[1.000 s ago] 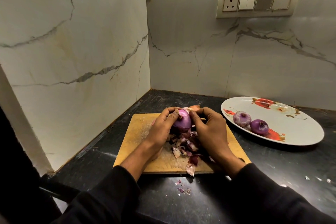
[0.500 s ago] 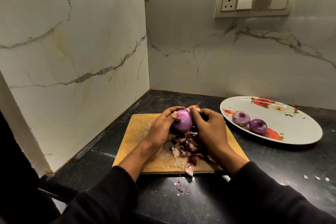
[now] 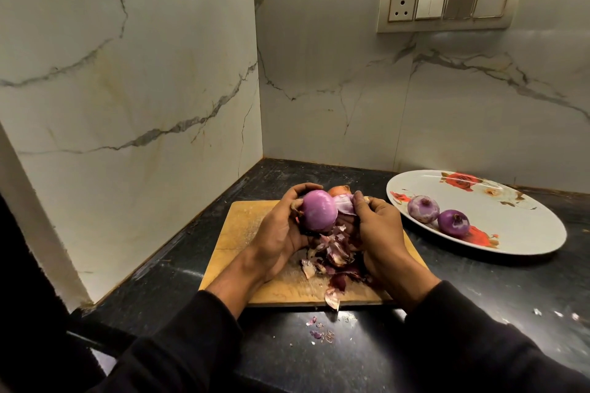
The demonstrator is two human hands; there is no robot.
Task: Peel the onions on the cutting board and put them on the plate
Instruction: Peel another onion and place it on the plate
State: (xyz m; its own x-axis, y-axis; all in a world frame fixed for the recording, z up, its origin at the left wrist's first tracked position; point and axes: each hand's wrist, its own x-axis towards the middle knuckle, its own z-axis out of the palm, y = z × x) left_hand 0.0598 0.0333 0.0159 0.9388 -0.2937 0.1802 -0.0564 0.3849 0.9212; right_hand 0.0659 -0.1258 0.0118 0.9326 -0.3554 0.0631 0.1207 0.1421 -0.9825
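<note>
You are cupping the smooth purple onion (image 3: 319, 210) in your left hand (image 3: 281, 233), fingers curled round its far side, holding it just above the far half of the worn wooden cutting board (image 3: 242, 226). Your right hand (image 3: 380, 233) is pinching a pale purple strip of skin (image 3: 344, 202) between thumb and fingers and drawing it away to the right; a second ago that hand was pressed tight against the onion, so the layer is now coming loose and more clean flesh is showing. That suggests this onion is nearly bare and is getting close to ready for the plate. Behind it, partly hidden, an orange-brown unpeeled onion (image 3: 340, 190) is waiting near the board's far edge, so at least one more appears to be left. A heap of dry purple and tan peelings (image 3: 335, 252) is lying on the middle of the board, with one piece (image 3: 332, 300) hanging over its near edge and small flakes (image 3: 319, 329) scattered on the black stone counter (image 3: 479, 290) just in front. The white oval plate with red flowers (image 3: 510, 217) is sitting on the counter to the right of the board, carrying two peeled purple onions (image 3: 437, 215) touching each other at its left end.
</note>
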